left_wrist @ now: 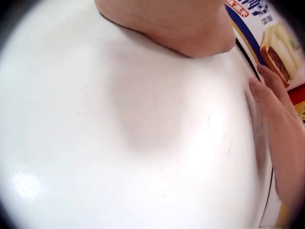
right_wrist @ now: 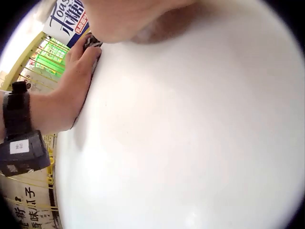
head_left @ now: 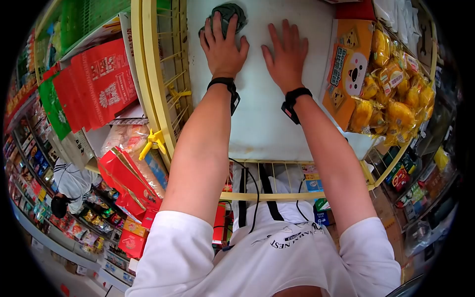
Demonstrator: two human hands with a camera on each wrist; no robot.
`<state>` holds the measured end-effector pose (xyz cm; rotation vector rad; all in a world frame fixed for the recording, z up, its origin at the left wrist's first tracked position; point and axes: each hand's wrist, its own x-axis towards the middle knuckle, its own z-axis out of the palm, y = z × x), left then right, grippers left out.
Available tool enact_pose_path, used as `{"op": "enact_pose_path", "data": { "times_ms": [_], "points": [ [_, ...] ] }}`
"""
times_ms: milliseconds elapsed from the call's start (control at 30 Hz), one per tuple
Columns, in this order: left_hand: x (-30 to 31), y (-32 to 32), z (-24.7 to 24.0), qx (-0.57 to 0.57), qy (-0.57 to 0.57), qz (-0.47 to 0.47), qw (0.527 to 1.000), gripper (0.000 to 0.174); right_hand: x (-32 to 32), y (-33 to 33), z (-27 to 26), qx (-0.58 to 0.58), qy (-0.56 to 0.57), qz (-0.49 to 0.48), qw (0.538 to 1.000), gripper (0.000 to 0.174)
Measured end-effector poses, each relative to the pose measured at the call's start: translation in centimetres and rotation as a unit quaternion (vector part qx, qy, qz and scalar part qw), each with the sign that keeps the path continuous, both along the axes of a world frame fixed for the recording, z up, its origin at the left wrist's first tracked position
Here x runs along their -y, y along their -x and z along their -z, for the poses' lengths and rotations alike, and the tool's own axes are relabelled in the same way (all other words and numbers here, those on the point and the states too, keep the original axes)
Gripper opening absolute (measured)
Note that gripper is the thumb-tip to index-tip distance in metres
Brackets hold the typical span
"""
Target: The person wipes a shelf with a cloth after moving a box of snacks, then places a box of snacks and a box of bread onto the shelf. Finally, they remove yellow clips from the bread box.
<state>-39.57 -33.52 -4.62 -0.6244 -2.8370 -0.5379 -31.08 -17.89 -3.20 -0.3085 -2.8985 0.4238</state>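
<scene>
A crumpled dark green cloth (head_left: 234, 10) lies at the far left of a white flat surface (head_left: 262, 128). My left hand (head_left: 223, 54) rests over it, fingers straight and spread across the fabric. To its right, my right hand (head_left: 288, 59) lies palm down with fingers extended and holds nothing. Seen from the right wrist, the left hand (right_wrist: 76, 88) reaches forward with the cloth (right_wrist: 92, 41) at its fingertips. In the left wrist view the right hand (left_wrist: 281, 129) shows at the right edge.
Packs of yellow wrapped snacks (head_left: 396, 94) fill an orange printed box (head_left: 346, 69) along the right side. A yellow wire rack (head_left: 153, 74) borders the left, with red bags (head_left: 99, 81) beyond it. Farther back at left, another person (head_left: 71, 180) is by the shelves.
</scene>
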Motion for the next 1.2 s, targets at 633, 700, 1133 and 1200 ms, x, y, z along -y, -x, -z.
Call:
{"op": "enact_pose_path", "data": {
  "times_ms": [633, 700, 1133, 1200],
  "points": [
    [-1.1, 2.0, -2.3, -0.009, -0.009, -0.029, 1.000, 0.041, 0.1, 1.8, 1.6, 0.058, -0.013, -0.022, 0.998, 0.062],
    [-1.1, 3.2, -3.1, 0.041, -0.005, -0.046, 0.998, 0.036, 0.1, 2.0, 1.6, 0.081, -0.042, -0.020, 0.996, 0.063],
    [-1.6, 7.7, -2.9, -0.033, -0.009, -0.011, 0.999, 0.035, 0.1, 1.7, 1.9, 0.052, 0.008, -0.012, 0.999, 0.063],
    [-0.8, 4.1, -3.3, 0.004, 0.007, 0.003, 1.000, 0.035, 0.1, 1.8, 1.8, 0.063, -0.006, -0.014, 0.998, 0.063]
  ]
}}
